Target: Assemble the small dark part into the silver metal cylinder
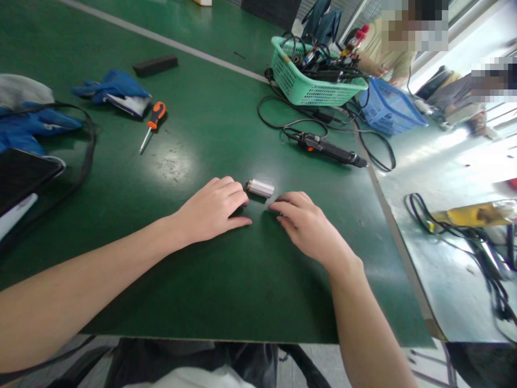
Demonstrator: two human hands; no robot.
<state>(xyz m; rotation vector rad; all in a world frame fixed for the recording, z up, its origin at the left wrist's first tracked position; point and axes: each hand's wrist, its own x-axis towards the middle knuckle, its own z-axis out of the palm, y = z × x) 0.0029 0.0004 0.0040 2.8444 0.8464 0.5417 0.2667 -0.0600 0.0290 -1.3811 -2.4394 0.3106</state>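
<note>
A small silver metal cylinder (260, 187) with a darker left end lies on its side on the green tabletop (210, 302). Just left of it and slightly nearer to me rests my left hand (216, 209), fingers loosely bent and thumb held apart, with nothing visible in it. My right hand (301, 221) is close to the cylinder's right end, a little nearer to me. Its fingers curve downward with gaps between them, and no held object shows. Both hands appear apart from the cylinder.
An orange-and-black screwdriver (153, 123), blue gloves (115, 90) and a dark bar (155, 66) lie left. A corded electric screwdriver (329, 151) lies right, below a green basket (313, 91) of tools and a blue basket (390, 110). Other people sit beyond.
</note>
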